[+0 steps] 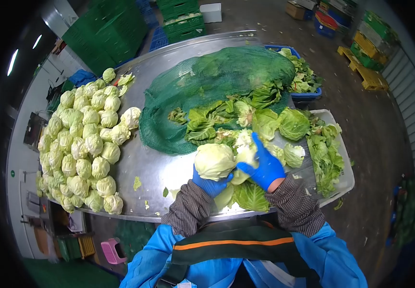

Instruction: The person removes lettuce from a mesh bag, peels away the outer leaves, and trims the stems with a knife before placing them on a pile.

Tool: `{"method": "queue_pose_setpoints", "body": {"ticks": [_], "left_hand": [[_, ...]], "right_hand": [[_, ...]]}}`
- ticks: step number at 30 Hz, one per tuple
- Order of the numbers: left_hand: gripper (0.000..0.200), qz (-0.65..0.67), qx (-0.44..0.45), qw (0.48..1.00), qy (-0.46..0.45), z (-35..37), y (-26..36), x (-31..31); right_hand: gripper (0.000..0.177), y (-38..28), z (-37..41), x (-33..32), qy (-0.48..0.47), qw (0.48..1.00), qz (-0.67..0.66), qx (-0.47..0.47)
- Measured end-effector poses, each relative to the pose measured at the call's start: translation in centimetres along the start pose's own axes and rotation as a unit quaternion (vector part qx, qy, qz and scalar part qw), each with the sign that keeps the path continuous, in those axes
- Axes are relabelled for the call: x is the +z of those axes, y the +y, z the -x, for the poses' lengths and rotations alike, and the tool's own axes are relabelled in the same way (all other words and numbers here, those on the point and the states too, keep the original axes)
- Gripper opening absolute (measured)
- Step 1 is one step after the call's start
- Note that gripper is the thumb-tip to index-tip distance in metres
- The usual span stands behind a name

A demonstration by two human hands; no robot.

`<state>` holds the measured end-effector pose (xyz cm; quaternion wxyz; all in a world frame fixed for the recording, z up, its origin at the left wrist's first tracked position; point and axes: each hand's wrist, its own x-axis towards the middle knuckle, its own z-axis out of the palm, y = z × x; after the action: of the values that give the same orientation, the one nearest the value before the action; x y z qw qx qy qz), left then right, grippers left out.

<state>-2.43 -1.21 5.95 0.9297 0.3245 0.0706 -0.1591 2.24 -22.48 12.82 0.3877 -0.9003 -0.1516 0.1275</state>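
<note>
My left hand (212,184), in a blue glove, is closed around a pale green cabbage (214,162) from below. Just right of that cabbage, my right hand (266,167), gloved in blue too, has its thumb and forefinger spread apart. Pale leaves lie behind and between those fingers, slightly blurred. Under both hands rests a loose green leaf (251,197). Beyond them, a green mesh bag (188,89) spreads over the metal table (138,189), with outer leaves (201,126) strewn across its near side. A rounder leafy green head (294,124) sits to the right.
Trimmed cabbages (83,139) are heaped along the table's left side. At the right edge stands a white bin (346,168) of leaves, and behind it a blue crate (308,96) with more leaves. Green crates (181,12) are stacked past the far edge. A pink stool (113,251) stands below left.
</note>
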Motion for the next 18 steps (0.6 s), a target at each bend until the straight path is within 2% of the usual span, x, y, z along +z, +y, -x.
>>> {"method": "queue_pose_setpoints", "body": {"ticks": [2, 4, 6, 10, 11, 14, 17, 18], "left_hand": [[0.067, 0.0, -0.048, 0.999, 0.005, -0.7, 0.1, 1.0], [0.075, -0.001, -0.092, 0.996, 0.012, -1.0, 0.1, 1.6], [0.091, 0.127, -0.094, 0.987, 0.012, -0.6, 1.3, 1.4], [0.089, 0.209, -0.091, 0.974, 0.013, -0.8, 0.0, 1.8], [0.089, 0.224, -0.086, 0.971, 0.016, -0.9, -0.4, 1.3], [0.08, 0.205, -0.089, 0.975, 0.008, -0.5, -0.3, 0.5], [0.078, 0.255, -0.038, 0.95, -0.175, -0.8, -0.1, -2.4], [0.078, 0.241, -0.059, 0.961, -0.126, -0.2, 0.7, -1.9]], "right_hand": [[0.1, 0.2, 0.2, 1.6, -0.055, 0.987, -0.147, -0.037], [0.093, 1.1, 0.3, 3.1, 0.002, 0.978, -0.189, -0.088], [0.086, 1.2, 0.7, 3.1, -0.02, 0.978, -0.186, -0.091], [0.071, 1.8, 1.0, 4.3, -0.035, 0.968, -0.24, -0.057], [0.063, 1.8, 1.0, 4.8, 0.017, 0.956, -0.273, -0.104], [0.058, 2.4, 0.4, 3.7, -0.049, 0.89, -0.445, 0.092], [0.056, 1.4, -0.9, 3.7, 0.003, 0.952, -0.307, -0.009], [0.056, 1.2, -1.1, 5.0, 0.003, 0.952, -0.298, -0.075]]}}
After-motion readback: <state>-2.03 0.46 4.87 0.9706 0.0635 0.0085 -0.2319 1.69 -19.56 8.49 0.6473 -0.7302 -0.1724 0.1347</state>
